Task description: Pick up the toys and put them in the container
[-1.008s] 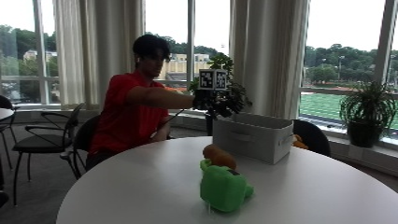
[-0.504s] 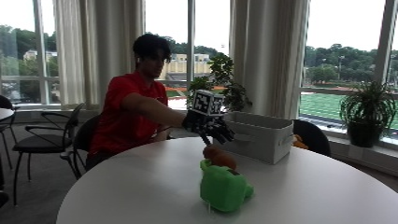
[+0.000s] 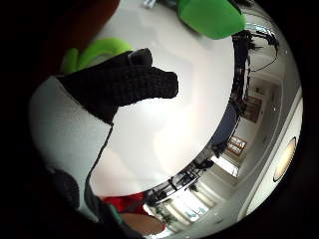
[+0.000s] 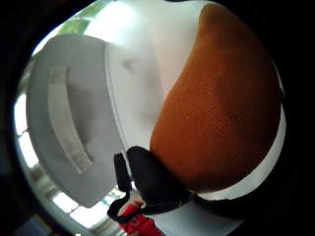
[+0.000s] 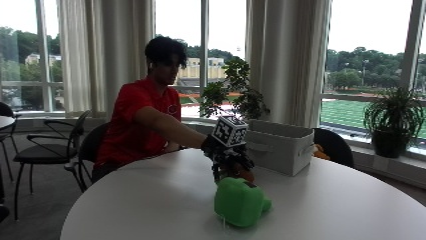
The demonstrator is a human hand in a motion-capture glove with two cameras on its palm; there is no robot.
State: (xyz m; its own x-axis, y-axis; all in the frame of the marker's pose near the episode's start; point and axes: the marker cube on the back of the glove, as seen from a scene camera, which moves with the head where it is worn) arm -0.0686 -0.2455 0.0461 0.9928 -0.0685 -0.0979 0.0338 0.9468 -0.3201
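While perhaps touching: grip [image 5: 229, 161] over orange toy [image 4: 221, 98].

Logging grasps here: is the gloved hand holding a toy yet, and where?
Cannot tell: the gloved right hand is down on the orange toy, grip hidden.

I'm sitting at a round white table [image 5: 153, 200]. Three things rest on it. A green plush toy [image 5: 239, 201] sits towards the near edge, in the middle. Just behind it lies an orange toy [image 4: 216, 98], mostly hidden from the outside view; in the thumb-side palm view it fills much of the picture, resting on the white tabletop. Further back, near the far edge by the window, stands a grey fabric container [image 5: 278, 146] with a handle on its side, close to the orange toy.
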